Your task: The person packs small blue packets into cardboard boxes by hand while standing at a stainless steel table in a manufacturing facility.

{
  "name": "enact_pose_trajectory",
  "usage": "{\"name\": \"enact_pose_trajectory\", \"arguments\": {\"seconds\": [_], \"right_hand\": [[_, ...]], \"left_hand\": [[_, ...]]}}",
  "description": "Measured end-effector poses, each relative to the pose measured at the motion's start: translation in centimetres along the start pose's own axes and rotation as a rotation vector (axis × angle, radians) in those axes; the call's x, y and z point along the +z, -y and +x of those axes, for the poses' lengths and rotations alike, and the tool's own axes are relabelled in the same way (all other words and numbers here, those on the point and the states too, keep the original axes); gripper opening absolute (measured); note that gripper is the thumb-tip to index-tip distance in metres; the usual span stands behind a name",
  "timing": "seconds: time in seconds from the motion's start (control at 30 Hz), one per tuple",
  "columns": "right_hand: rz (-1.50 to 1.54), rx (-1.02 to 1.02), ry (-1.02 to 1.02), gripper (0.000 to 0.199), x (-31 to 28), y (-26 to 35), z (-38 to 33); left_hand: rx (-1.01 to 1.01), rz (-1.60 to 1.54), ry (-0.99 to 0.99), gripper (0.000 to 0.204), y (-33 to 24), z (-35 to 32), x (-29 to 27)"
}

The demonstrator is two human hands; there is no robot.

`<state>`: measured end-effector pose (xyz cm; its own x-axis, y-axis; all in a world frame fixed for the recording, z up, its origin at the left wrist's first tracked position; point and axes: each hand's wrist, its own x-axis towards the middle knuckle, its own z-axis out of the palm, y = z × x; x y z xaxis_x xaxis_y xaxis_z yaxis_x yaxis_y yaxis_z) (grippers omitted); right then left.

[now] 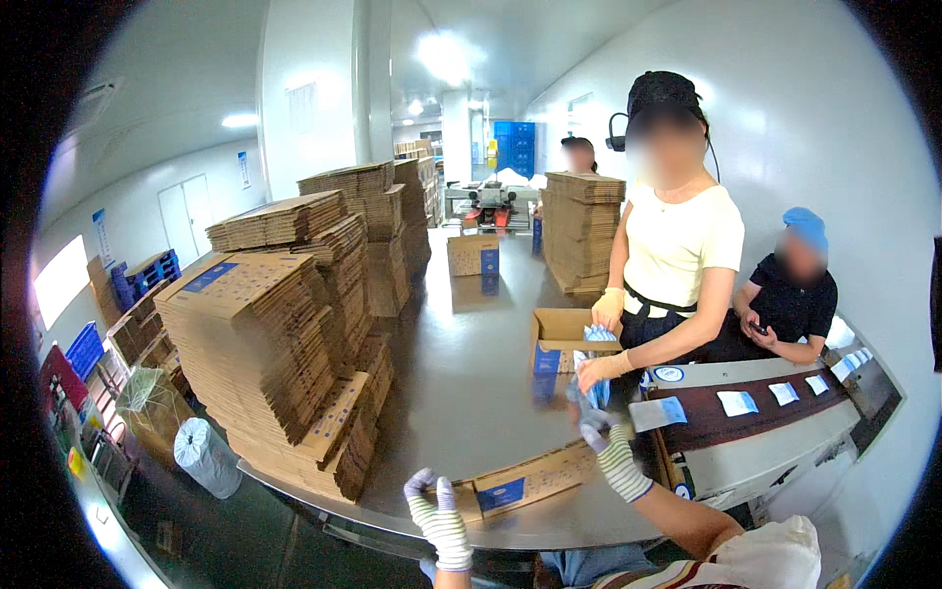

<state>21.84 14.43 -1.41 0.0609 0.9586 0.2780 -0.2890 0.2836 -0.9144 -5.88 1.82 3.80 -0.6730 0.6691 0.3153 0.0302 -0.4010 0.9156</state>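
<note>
The person's left hand wears a striped glove and is by the left end of a low brown box. Its fingers stick up with gaps between them, and it looks like nothing is in it. The right hand is at the box's other end, its fingertips close under some blue and white packets. It is hard to see there, so one cannot tell if it grips a packet or just touches one.

The low box lies on the near edge of the shiny table, between the two hands, maybe so both can reach it. Across from it, a co-worker holds packets by an open box. That box's top is open, which leaves room for things to go in. More packets lie spaced out on the dark belt, perhaps so each is easy to pick up. The flat cartons are piled high on the left, probably to save room.
</note>
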Motion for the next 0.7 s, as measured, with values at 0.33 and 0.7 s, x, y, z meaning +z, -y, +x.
{"name": "enact_pose_trajectory", "arguments": {"seconds": [0.33, 0.7], "right_hand": [[-0.199, -0.038, -0.034, 0.033, 1.1, 4.2, -0.5], [-0.133, 0.023, -0.027, 0.038, 0.1, 4.7, -0.7]], "left_hand": [[0.149, 0.431, -0.075, 0.051, -1.8, -1.2, 3.5], [0.124, 0.543, 0.188, 0.059, -3.5, -0.4, 3.9]]}}
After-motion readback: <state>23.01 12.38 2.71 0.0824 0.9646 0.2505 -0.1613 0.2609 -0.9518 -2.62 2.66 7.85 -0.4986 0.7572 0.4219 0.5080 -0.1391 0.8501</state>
